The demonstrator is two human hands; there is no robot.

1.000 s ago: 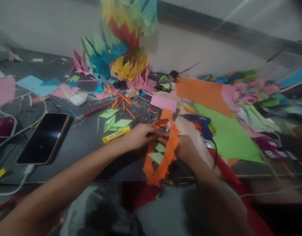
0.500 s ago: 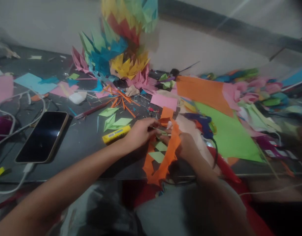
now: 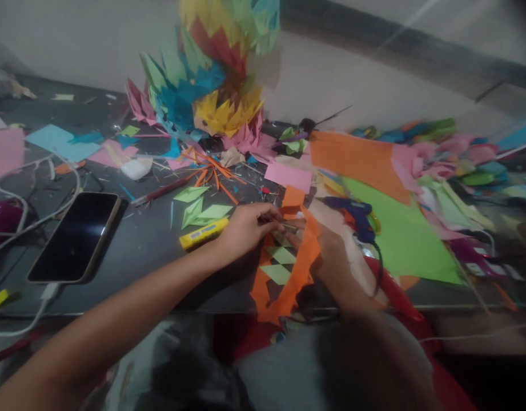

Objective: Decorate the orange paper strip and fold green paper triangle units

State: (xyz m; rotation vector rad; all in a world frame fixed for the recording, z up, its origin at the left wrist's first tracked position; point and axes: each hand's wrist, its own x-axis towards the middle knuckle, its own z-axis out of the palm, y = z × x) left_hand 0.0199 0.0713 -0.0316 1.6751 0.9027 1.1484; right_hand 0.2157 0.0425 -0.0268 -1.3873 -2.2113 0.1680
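An orange folded-paper band (image 3: 300,268) with light green diamond pieces (image 3: 278,264) set in it lies at the table's front edge. My left hand (image 3: 245,228) is closed, pinching the band's upper end. My right hand (image 3: 331,257) is closed on the band's right side, its fingertips meeting the left hand's at the top. A yellow glue stick (image 3: 203,233) lies just left of my left hand. Loose green folded pieces (image 3: 203,212) lie behind it.
A black phone (image 3: 74,237) on a white cable lies at the left. A tall spiky model of coloured folded paper (image 3: 207,91) stands at the back. A blue glue gun (image 3: 352,214), orange sheet (image 3: 357,160) and green sheet (image 3: 400,234) lie right. Scraps litter the dark table (image 3: 151,251).
Both hands have shifted slightly right and away along the orange band, and the view has moved a little. The grip on the band is unchanged.
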